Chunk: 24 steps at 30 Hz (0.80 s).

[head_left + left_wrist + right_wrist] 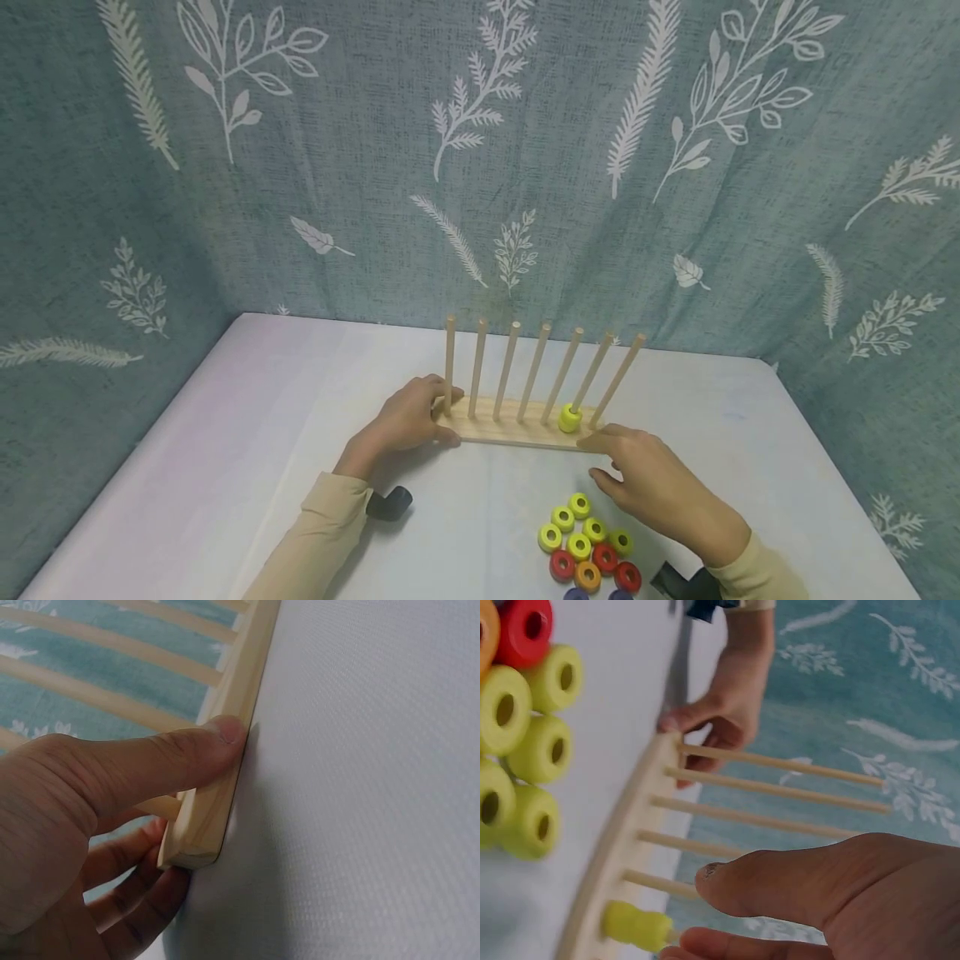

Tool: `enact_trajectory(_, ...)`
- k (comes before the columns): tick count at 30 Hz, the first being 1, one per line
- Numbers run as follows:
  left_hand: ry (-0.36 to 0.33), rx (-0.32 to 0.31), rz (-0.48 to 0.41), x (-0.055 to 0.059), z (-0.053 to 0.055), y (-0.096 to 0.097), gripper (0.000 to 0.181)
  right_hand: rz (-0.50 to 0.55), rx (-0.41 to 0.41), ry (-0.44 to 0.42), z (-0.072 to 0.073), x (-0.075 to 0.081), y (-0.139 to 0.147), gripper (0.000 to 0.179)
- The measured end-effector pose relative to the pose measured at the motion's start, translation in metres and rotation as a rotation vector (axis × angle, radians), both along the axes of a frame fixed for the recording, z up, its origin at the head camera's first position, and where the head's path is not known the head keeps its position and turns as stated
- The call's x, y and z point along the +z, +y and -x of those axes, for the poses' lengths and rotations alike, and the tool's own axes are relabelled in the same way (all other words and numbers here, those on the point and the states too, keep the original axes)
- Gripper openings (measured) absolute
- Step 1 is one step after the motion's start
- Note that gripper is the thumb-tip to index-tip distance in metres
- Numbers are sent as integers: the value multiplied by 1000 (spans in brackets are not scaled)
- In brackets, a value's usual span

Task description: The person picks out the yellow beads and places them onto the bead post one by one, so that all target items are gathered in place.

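Note:
A wooden base (495, 430) with a row of several upright pegs (506, 371) stands crosswise in the head view. My left hand (405, 417) grips its left end, thumb (217, 739) on the front edge and fingers curled behind the end. Two yellow rings (636, 925) sit stacked on the second peg from the right, down at the base. My right hand (652, 487) is at the base's right end, index fingertip over the front corner. Its thumb (742, 885) stands apart from the fingers, with nothing held between them.
Loose rings lie in a cluster in front of the base: several yellow rings (579, 546), red rings (604, 558), an orange ring (587, 576) and purple rings at the bottom edge. A patterned blue-green curtain (375, 250) hangs behind the white table (315, 400).

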<state>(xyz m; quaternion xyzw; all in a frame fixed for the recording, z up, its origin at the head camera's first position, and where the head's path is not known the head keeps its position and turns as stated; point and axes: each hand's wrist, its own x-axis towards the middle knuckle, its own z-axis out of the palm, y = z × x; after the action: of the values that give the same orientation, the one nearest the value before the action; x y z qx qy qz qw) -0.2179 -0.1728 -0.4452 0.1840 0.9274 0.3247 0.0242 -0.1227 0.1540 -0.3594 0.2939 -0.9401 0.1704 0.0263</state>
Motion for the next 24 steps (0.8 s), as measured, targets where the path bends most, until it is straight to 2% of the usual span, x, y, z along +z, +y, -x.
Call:
enact_trajectory(6, 4, 7, 4, 0, 0, 0, 55, 7, 31, -36, 0, -19, -2, 28)
enact_trajectory(14, 4, 1, 8, -2, 0, -1, 61, 9, 49, -88, -1, -34, -7, 28)
enact_trajectory(24, -1, -8, 3, -1, 1, -2, 62, -24, 105, -135, 1, -47, -12, 10)
